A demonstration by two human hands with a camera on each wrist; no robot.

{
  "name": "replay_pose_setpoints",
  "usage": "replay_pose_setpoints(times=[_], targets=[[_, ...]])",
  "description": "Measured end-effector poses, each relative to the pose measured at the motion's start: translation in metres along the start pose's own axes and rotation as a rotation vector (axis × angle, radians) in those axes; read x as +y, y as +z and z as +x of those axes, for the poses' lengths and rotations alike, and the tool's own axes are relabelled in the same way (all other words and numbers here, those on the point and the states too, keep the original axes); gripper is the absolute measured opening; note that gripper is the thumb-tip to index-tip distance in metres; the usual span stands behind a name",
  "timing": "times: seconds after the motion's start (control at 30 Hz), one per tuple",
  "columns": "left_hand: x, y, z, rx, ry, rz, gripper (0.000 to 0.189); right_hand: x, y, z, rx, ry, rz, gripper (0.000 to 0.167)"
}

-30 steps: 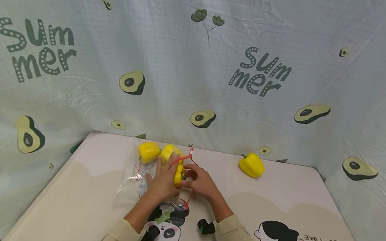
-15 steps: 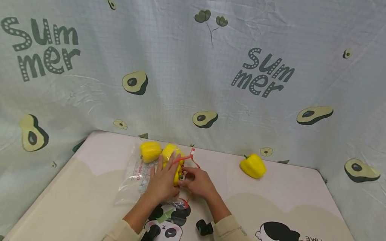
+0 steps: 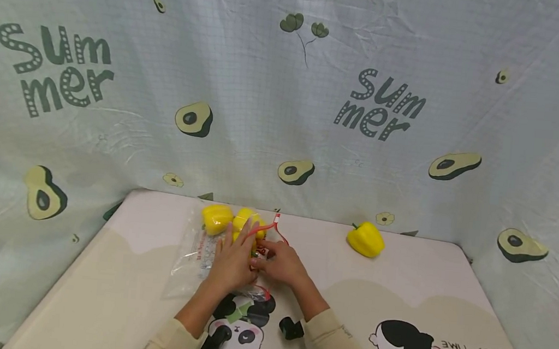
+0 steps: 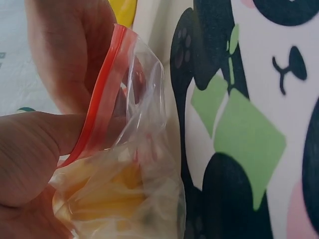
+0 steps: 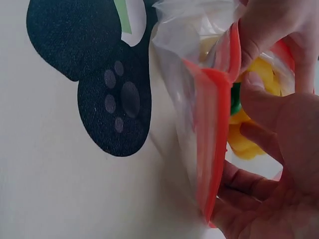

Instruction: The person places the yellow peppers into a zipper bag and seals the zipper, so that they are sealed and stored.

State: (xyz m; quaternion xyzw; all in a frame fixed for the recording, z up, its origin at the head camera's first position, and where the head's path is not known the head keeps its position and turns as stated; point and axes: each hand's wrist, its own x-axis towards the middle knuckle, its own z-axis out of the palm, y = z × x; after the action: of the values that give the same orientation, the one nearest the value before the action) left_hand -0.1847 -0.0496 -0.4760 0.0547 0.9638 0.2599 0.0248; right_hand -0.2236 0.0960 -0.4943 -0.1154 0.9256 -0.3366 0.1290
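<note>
A clear zip bag (image 3: 185, 274) with a red zip edge lies on the table, its mouth facing right. Two yellow bell peppers (image 3: 217, 219) sit inside at its far end. My left hand (image 3: 233, 264) lies over the bag, fingers spread on top; its thumb is hooked inside the red rim (image 4: 102, 94). At the mouth, my right hand (image 3: 284, 265) holds another yellow bell pepper (image 5: 244, 145) by its green stem end, thumb against the stem. That pepper is within the opening, mostly covered by my hands in the head view.
One more yellow bell pepper (image 3: 366, 239) lies loose at the back right of the table. The tabletop (image 3: 103, 281) carries panda prints and meets a printed curtain (image 3: 247, 84) behind. A black wrist camera (image 3: 291, 329) sits by the right sleeve.
My right hand has moved slightly left, and the held pepper has gone deeper into the bag. The left hand stays over the bag; the loose pepper has not moved.
</note>
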Motion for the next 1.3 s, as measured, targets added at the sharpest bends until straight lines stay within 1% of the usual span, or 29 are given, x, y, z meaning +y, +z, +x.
replay_pose_setpoints(times=[0.2, 0.27, 0.37, 0.43, 0.5, 0.57, 0.63, 0.7, 0.77, 0.9, 1.0, 1.13, 1.3], targets=[[0.003, 0.001, -0.001, 0.003, -0.008, 0.007, 0.112, 0.0, 0.0, 0.0, 0.002, -0.006, 0.027, 0.055], [0.003, 0.0, -0.001, 0.004, -0.001, 0.019, 0.111, -0.003, 0.002, 0.0, -0.002, -0.006, 0.027, 0.05], [0.002, 0.0, -0.002, 0.007, 0.016, 0.026, 0.109, -0.008, 0.004, 0.001, -0.002, -0.009, -0.016, 0.047], [0.001, 0.0, -0.003, 0.013, 0.022, 0.023, 0.108, -0.011, 0.005, 0.002, 0.001, -0.018, -0.064, 0.046], [0.0, 0.0, -0.002, 0.019, 0.026, 0.015, 0.108, -0.013, 0.006, 0.002, 0.008, -0.022, -0.099, 0.049], [0.0, 0.001, -0.001, 0.024, 0.026, 0.008, 0.108, -0.013, 0.005, 0.002, 0.012, -0.019, -0.104, 0.05], [0.0, 0.002, -0.001, 0.028, 0.025, 0.005, 0.108, -0.012, 0.004, 0.0, 0.017, -0.008, -0.078, 0.05], [0.0, 0.003, 0.0, 0.034, 0.026, 0.01, 0.108, -0.008, 0.002, -0.003, 0.047, 0.005, -0.026, 0.047], [0.001, 0.004, 0.0, 0.039, 0.021, 0.015, 0.11, -0.003, -0.002, -0.005, 0.093, 0.019, 0.055, 0.041], [0.005, 0.006, 0.003, 0.045, 0.018, 0.018, 0.111, 0.011, -0.018, -0.011, 0.222, 0.056, 0.182, 0.029], [0.007, 0.006, 0.005, 0.041, 0.021, 0.013, 0.111, 0.023, -0.032, -0.015, 0.307, 0.094, 0.207, 0.027], [0.006, 0.005, 0.006, 0.038, 0.024, 0.021, 0.109, 0.038, -0.049, -0.02, 0.41, 0.128, 0.236, 0.028], [0.004, 0.005, 0.007, 0.056, 0.015, 0.044, 0.108, 0.056, -0.071, -0.024, 0.493, 0.148, 0.293, 0.03]])
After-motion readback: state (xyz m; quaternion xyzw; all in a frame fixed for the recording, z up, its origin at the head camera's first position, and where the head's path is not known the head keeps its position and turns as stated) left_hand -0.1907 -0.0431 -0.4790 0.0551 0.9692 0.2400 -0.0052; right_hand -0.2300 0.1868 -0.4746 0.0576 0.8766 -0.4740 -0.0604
